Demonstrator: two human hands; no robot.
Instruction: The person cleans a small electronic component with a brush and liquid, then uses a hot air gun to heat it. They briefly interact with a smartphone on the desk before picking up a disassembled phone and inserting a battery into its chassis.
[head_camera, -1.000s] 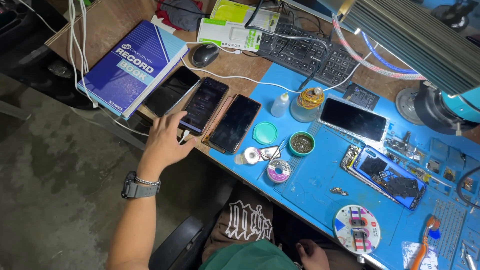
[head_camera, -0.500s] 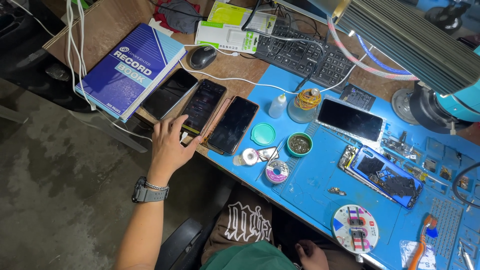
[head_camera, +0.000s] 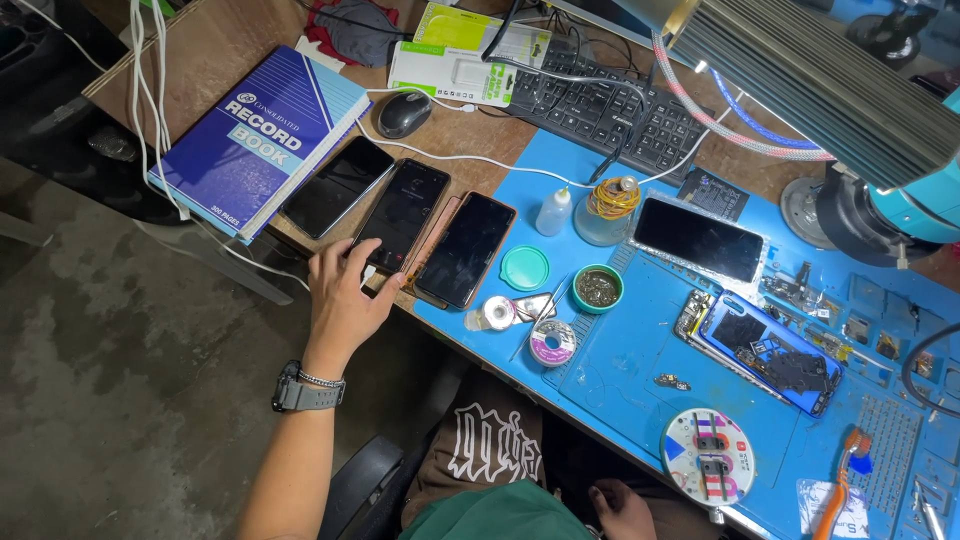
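Left hand (head_camera: 345, 300) has slid back to the desk's near edge, fingers spread on the middle phone (head_camera: 400, 215); a careless pull could tip it off.

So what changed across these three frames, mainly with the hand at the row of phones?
The left hand stays at the near end of the middle black smartphone, shifting only slightly; no clear grasp or release. The right hand remains low in the lap. Phones, blue record book and blue work mat are unmoved.

the left hand (head_camera: 345, 295) has slid nearer the desk edge, its fingers now at the bottom end of the middle phone (head_camera: 402, 215); the view shifted slightly.
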